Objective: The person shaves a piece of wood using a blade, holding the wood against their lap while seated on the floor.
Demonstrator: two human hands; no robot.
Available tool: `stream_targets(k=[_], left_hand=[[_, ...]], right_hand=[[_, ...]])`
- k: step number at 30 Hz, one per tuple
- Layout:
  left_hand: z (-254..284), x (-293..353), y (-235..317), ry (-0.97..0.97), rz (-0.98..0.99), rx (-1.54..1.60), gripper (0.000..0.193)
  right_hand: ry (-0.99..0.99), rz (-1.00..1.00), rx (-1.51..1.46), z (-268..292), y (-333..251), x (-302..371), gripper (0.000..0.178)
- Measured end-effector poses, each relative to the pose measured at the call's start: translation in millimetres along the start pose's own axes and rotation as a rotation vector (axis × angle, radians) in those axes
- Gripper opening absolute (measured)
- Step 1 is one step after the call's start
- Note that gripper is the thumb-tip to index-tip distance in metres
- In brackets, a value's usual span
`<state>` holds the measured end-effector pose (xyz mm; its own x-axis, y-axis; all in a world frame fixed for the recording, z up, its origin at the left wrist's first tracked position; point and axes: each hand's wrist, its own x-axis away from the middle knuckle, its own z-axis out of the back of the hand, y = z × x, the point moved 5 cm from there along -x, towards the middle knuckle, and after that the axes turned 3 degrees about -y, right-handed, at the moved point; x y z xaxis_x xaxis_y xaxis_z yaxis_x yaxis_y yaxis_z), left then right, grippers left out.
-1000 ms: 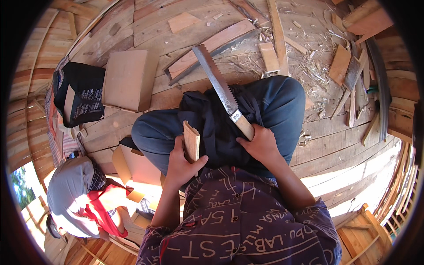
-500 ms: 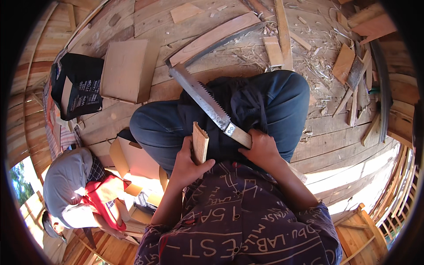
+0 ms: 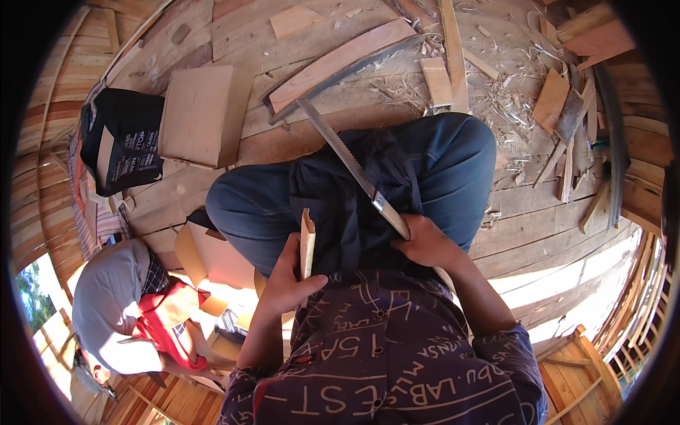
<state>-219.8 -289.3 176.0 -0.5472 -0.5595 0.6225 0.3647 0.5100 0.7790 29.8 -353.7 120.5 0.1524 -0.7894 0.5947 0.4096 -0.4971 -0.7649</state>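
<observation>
My right hand (image 3: 426, 242) is closed around the wooden handle of a hand saw (image 3: 345, 152). The saw's toothed metal blade slants up and left across my lap, its tip over the floorboards. In my left hand (image 3: 289, 275) is a short, narrow piece of wood (image 3: 307, 243), held upright between thumb and fingers, its top end rough. The wood and the saw are apart. A dark cloth (image 3: 354, 177) lies over my lap between my bent legs.
A curved wooden board (image 3: 347, 60) lies ahead. At left are a cardboard box (image 3: 195, 113), a black bag (image 3: 131, 142) and an open carton (image 3: 219, 258). Another person (image 3: 117, 304) bends over at lower left. Shavings and offcuts (image 3: 551, 99) litter the right side.
The saw blade has turned more edge-on, its tip shifting right. The piece of wood has moved slightly left and down and now stands straighter. The other person has shifted a little.
</observation>
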Motion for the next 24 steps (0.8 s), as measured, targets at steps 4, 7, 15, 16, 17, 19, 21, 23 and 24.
stream_targets(k=[4, 7, 15, 16, 17, 19, 21, 23, 24], left_hand=[[21.7, 14.7, 5.1, 0.095, -0.093, 0.007, 0.062], [30.8, 5.0, 3.9, 0.311, -0.096, -0.220, 0.067], [5.1, 1.4, 42.4, -0.029, -0.335, 0.114, 0.068], [-5.1, -7.7, 44.3, -0.145, -0.318, 0.181, 0.067], [-14.3, -18.0, 44.2, -0.261, -0.300, 0.247, 0.066], [-32.7, -36.9, 36.9, -0.363, -0.212, 0.381, 0.064], [-30.6, -56.4, 28.0, -0.137, -0.192, 0.117, 0.064], [-18.4, -65.3, 21.4, 0.140, -0.202, -0.249, 0.064], [-8.9, -70.0, 5.0, 0.150, -0.221, -0.186, 0.064]], right_hand=[[-0.189, 0.010, -0.136, 10.7, 1.3, -1.3, 0.030], [0.038, -0.005, 0.056, 6.6, -3.9, 5.1, 0.025], [0.455, 0.010, 0.343, 50.0, -38.6, 21.8, 0.023], [0.382, -0.003, 0.245, 53.9, -37.1, 15.1, 0.023], [0.308, -0.015, 0.148, 57.9, -37.0, 8.0, 0.022], [0.180, -0.075, -0.114, 57.3, -31.2, -6.1, 0.021], [0.227, -0.103, -0.136, 54.7, -22.0, -19.0, 0.022], [0.322, -0.147, 0.005, 59.8, -25.1, -20.8, 0.024], [0.351, -0.127, 0.009, 59.4, -22.1, -20.8, 0.025]])
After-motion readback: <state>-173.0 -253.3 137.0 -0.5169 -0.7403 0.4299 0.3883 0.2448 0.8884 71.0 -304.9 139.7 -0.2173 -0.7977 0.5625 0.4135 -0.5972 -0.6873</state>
